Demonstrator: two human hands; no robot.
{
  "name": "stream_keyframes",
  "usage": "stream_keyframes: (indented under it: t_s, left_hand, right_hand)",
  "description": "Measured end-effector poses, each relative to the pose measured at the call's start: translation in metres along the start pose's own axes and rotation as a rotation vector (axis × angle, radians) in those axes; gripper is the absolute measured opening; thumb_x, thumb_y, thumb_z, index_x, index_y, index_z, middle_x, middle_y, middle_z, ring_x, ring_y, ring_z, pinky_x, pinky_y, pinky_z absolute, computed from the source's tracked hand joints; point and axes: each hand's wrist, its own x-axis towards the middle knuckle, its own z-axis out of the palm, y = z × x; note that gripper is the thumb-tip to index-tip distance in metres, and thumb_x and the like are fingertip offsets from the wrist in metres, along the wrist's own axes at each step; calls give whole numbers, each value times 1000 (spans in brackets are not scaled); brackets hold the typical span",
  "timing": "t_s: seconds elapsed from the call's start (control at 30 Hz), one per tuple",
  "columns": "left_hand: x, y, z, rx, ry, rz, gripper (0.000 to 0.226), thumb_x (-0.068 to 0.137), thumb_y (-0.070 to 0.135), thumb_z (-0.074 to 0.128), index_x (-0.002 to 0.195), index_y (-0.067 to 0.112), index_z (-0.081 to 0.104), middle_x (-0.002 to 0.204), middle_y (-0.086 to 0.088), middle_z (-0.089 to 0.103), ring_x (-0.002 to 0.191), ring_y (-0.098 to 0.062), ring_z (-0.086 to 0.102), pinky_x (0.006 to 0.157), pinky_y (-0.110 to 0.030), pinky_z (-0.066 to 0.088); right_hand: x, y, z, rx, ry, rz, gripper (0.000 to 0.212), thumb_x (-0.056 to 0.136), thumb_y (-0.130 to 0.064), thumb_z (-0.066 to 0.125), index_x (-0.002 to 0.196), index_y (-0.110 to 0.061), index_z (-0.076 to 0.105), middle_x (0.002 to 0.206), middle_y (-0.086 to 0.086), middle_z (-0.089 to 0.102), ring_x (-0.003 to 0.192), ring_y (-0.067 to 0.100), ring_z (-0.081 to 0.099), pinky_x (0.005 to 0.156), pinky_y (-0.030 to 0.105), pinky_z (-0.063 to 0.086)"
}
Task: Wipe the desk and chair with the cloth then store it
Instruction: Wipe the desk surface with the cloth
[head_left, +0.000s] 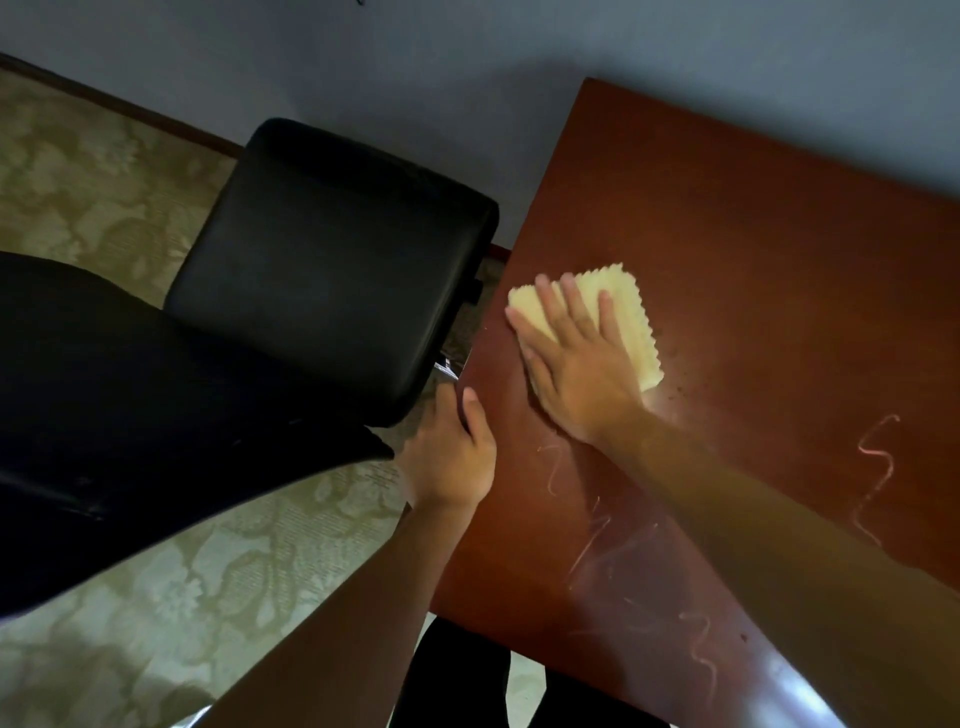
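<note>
both forearms are bare to the frame edge, with no sleeves, and the hands (571, 364) ungloved.

The reddish-brown wooden desk (753, 249) carries a pale yellow cloth (631, 317) with zigzag edges, lying flat under the right hand (576, 364) near the desk's left edge, just beyond the left hand (449, 452). Pale chalky scribbles (878, 467) mark the wood beside the right forearm, on both sides.

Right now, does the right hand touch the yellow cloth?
Touching. The head view shows the right hand lying flat with straight fingers on the yellow cloth, pressing it onto the desk.
</note>
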Motion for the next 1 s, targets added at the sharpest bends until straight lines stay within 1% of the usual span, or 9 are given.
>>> stream_keyframes:
  t_s: [0.07,0.17,0.3,0.37,0.57,0.7,0.87,0.93,1.0]
  left_hand:
    - [0,0,1,-9,13,-3,37,104,44,25,107,19,53,96,-1,67,82,-30,66,66,-33,41]
    - [0,-3,2,-27,24,8,37,103,44,26,104,18,53,91,-1,66,77,-28,66,63,-34,46]
    - [-1,-4,2,-26,8,14,38,104,44,27,110,18,54,99,-3,67,82,-30,66,65,-35,46]
    - [-1,-5,2,-27,13,18,39,104,45,26,111,19,54,101,-3,68,84,-30,66,65,-35,45]
    - [-2,-9,5,-55,27,32,40,105,44,26,117,18,55,108,-3,68,92,-29,66,69,-33,38]
    - [-6,-12,2,-109,29,44,39,106,39,30,126,18,57,118,-5,68,103,-30,64,76,-36,41]
    - [-10,-14,1,-78,27,37,38,106,42,29,117,17,56,106,-5,69,93,-30,67,69,-32,40]
    - [-12,-11,3,-57,41,13,40,106,44,28,116,17,56,105,-5,68,91,-30,67,65,-32,40]
    - [-13,-9,7,-34,79,8,41,106,43,27,114,16,57,101,-6,68,88,-29,67,62,-31,37]
  right_hand:
    - [-27,-14,9,-6,-27,-43,56,105,-40,12,158,-23,14,165,5,2,152,26,-6,123,52,0]
    - [-49,-18,18,20,-8,-45,59,104,-42,20,154,-12,29,164,6,11,153,26,1,123,50,4]
    - [-26,2,6,-55,90,-64,48,103,-45,30,149,-31,39,164,10,16,151,36,1,118,62,-1]
    - [-5,12,0,-105,108,-37,48,104,-45,32,148,-31,41,164,12,16,151,38,2,117,64,-4]
    - [32,-4,2,-41,107,63,58,105,-39,17,155,-10,28,163,14,20,151,37,8,121,51,3]
    - [-9,-32,13,-38,51,-114,58,105,-39,13,155,-13,26,162,12,21,151,34,9,123,51,10]
    - [-51,-29,21,-51,-15,-286,54,106,-38,20,155,-17,27,163,8,21,152,29,8,123,50,13]
    - [-39,-16,14,-61,-21,-252,54,106,-40,18,156,-23,24,164,5,17,153,26,4,123,47,6]
    - [-16,4,5,-49,18,-110,55,105,-43,15,157,-25,21,165,4,14,153,26,2,123,45,1]
